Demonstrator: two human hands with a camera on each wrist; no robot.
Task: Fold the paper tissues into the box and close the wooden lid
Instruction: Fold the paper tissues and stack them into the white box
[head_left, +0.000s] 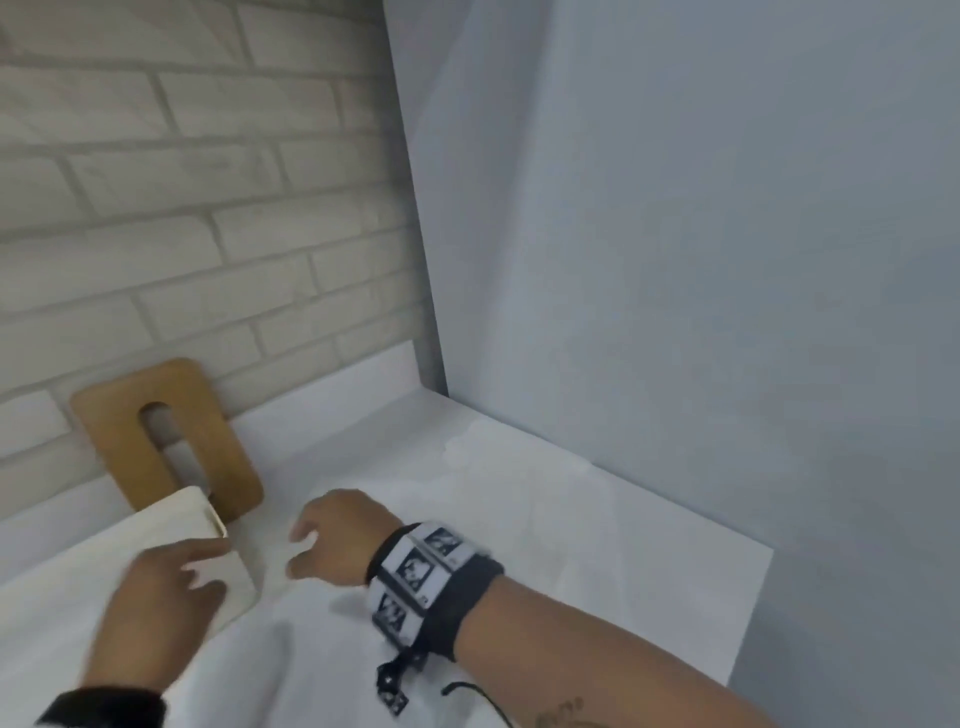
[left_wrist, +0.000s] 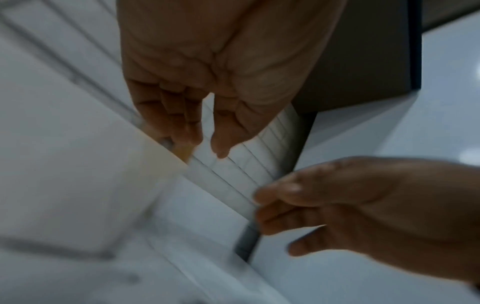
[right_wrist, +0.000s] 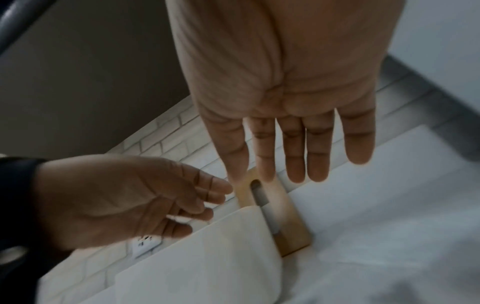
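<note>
A wooden lid (head_left: 218, 441) with a long slot leans upright against the brick wall; the right wrist view shows the lid (right_wrist: 288, 222) behind the box. The white box (head_left: 171, 525) stands in front of it at the lower left. My left hand (head_left: 171, 582) hovers over the box's right end with fingers stretched out and holds nothing. My right hand (head_left: 322, 545) hangs just right of the box, fingers relaxed and empty; its fingers (right_wrist: 293, 156) are straight in the right wrist view. A thin white tissue sheet (head_left: 493, 493) lies spread on the table under and beyond my right hand.
A brick wall (head_left: 182, 208) runs along the back and a plain white panel (head_left: 675, 260) closes the right side. The white table (head_left: 727, 597) ends at a corner at the right. A wall socket (right_wrist: 145, 244) sits low behind the box.
</note>
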